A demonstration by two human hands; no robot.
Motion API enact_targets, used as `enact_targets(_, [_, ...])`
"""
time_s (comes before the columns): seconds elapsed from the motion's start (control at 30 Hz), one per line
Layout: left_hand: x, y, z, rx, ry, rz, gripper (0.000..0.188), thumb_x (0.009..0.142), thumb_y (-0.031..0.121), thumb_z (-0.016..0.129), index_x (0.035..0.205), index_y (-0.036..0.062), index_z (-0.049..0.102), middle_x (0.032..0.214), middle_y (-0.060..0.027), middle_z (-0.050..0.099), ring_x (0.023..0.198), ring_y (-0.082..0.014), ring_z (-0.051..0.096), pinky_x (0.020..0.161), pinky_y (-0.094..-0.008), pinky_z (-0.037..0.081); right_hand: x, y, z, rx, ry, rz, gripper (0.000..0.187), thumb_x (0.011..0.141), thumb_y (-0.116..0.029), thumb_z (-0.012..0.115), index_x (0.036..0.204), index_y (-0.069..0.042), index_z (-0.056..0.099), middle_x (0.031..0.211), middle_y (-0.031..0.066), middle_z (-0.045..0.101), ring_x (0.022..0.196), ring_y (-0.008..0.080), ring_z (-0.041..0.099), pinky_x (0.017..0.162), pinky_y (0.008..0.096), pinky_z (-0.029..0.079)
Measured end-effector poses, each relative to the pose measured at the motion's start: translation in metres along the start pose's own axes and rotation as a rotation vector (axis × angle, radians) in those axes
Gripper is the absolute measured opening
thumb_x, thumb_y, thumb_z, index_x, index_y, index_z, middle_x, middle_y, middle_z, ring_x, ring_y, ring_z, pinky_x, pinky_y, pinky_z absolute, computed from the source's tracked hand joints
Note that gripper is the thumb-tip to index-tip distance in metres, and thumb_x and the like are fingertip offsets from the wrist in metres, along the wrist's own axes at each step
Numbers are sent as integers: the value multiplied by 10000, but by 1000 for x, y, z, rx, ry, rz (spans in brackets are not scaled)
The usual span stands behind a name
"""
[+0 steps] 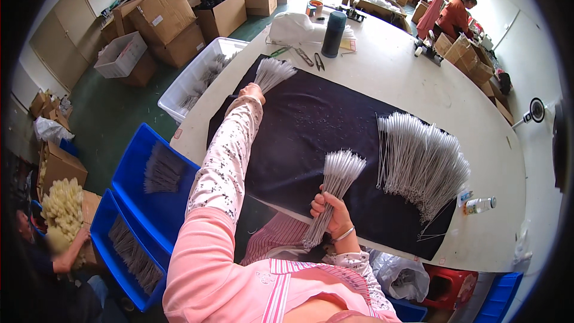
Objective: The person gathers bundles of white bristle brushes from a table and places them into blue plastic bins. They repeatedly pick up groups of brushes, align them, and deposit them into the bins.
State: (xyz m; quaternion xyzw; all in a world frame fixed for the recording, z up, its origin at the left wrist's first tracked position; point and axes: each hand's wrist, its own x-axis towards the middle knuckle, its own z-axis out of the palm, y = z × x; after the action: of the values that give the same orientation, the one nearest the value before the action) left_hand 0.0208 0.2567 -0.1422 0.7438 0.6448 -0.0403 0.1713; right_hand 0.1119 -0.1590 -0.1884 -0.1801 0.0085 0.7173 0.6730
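Observation:
My right hand is closed around the wire handles of a bundle of thin brushes, white bristle ends up, above the near edge of a dark cloth. With the arm stretched out to the far left corner of the cloth, my left hand grips a second bunch of brushes. Its bristles fan out past my fingers; my hand and sleeve hide the handles. To the right, a large pile of loose wire-handled brushes lies on the cloth, bristles facing away from me.
On the white table stand a dark bottle, small snips and a lying clear bottle. Blue bins with brushes and a white tub sit left. Another person's arm is lower left.

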Motion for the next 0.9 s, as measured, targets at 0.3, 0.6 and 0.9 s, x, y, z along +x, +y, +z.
enact_targets(0.3, [37, -64, -12, -572, 18, 17, 298, 548, 98, 689, 817, -28, 666, 713, -145, 665, 615, -221, 651, 563, -333, 516, 1, -2, 7, -87, 64, 6, 232, 890, -126, 553, 1121, -102, 547, 759, 21, 488, 633, 134, 434, 602, 327, 418])
enact_targets(0.6, [-156, -97, -36, -1463, -282, 231, 450, 664, 104, 705, 1064, -18, 538, 733, -65, 554, 600, -149, 553, 528, -291, 469, 11, 15, 55, -473, 395, -205, 300, 781, -39, 630, 1052, -38, 501, 714, 64, 527, 566, 167, 520, 507, 316, 447])
enact_targets(0.9, [-312, -63, 64, -1537, -334, 426, 631, 685, 161, 810, 1191, -17, 478, 1076, -82, 570, 1012, -139, 526, 881, -293, 437, 49, 42, 115, -728, 249, -350, 416, 911, -420, 569, 1026, -20, 569, 864, 40, 592, 737, 146, 575, 655, 304, 484])
